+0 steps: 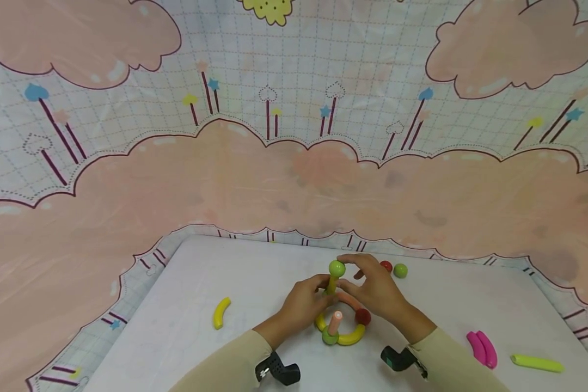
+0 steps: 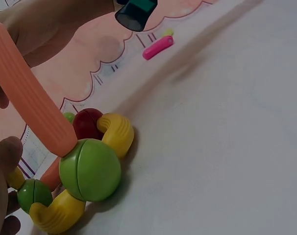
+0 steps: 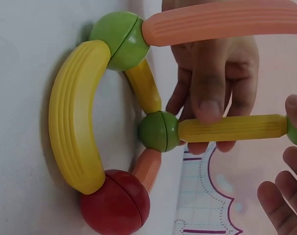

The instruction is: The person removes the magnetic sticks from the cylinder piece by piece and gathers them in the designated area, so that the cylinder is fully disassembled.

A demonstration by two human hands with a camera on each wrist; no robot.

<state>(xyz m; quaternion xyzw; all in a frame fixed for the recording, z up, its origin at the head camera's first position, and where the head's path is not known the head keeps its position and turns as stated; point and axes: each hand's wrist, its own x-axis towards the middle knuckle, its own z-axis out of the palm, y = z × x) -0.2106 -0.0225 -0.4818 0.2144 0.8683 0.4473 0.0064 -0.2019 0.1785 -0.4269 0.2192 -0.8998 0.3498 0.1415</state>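
A ring of yellow and orange curved sticks joined by green and red balls stands on the table, with an upright orange stick rising from its near green ball. From the ring's far green ball rises a straight yellow stick. My left hand pinches this yellow stick between thumb and fingers. A light green ball tops it. My right hand holds that top ball with thumb and index finger, its other fingers apart from it. The ring's red ball lies below my right hand.
A loose red ball and green ball lie behind my right hand. On the left is a yellow curved stick. To the right lie pink curved sticks and a lime stick. A patterned cloth hangs behind the white table.
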